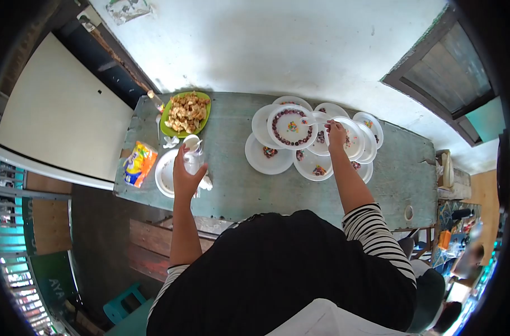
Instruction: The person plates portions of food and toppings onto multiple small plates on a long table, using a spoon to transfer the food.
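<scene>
My left hand (186,178) is curled around what looks like a clear plastic cup (194,162), over a white plate (164,175) on the table's left side. A small white cup (191,140) is just beyond its fingers. My right hand (336,134) pinches a pale plastic spoon (312,122), pointing left over the group of plates. Under the spoon's tip is a white plate (273,138) with a ring of dark red pieces (275,115) and a small colourful heap (292,127) at its middle. Other white plates (255,159) around it overlap and carry small colourful heaps.
A green plate (165,124) of fried-looking food (186,112) stands at the back left, beside a small bottle (153,99). An orange and yellow packet (139,163) lies near the left edge. The wall (255,50) borders the table's (232,196) far side; a teal stool (120,302) stands below left.
</scene>
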